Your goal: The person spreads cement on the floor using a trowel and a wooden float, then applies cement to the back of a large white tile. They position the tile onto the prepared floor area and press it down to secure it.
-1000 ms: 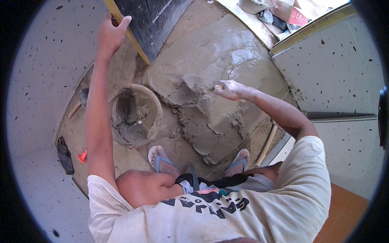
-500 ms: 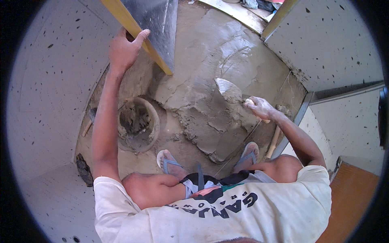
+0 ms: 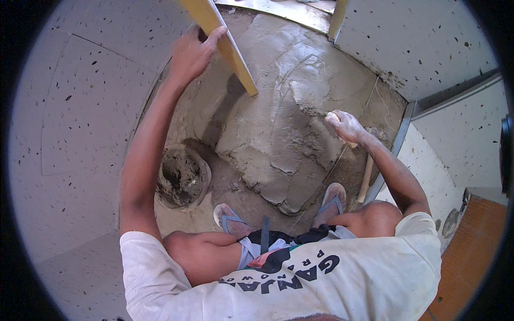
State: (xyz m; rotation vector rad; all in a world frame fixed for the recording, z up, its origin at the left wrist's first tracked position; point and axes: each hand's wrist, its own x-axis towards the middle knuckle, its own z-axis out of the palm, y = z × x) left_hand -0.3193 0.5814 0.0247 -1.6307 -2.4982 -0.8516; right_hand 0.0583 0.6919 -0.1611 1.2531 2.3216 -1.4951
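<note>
My left hand (image 3: pixel 194 53) is closed round the yellow edge of a door (image 3: pixel 235 56), thumb on the near side, in the upper left. Its lower end stands over wet grey mortar (image 3: pixel 257 131) spread across the floor. On the right, my right hand (image 3: pixel 345 127) grips the handle of a trowel. The shiny trowel blade (image 3: pixel 307 96) lies on or close against the mortar, and its outline blends into the wet surface. My knees are bent, with both sandalled feet at the near edge of the mortar.
A bucket (image 3: pixel 206 174) with mortar inside stands left of my feet. To the right lies a wooden-handled hammer (image 3: pixel 366 179); a thin string (image 3: pixel 334 166) runs across the mortar. Speckled white walls (image 3: pixel 96 107) close in both sides. An orange-brown board (image 3: pixel 471 241) sits lower right.
My left hand and the door have moved to the right, and the door's dark face has turned out of sight. The trowel blade has changed its tilt, now less distinct against the mortar.
</note>
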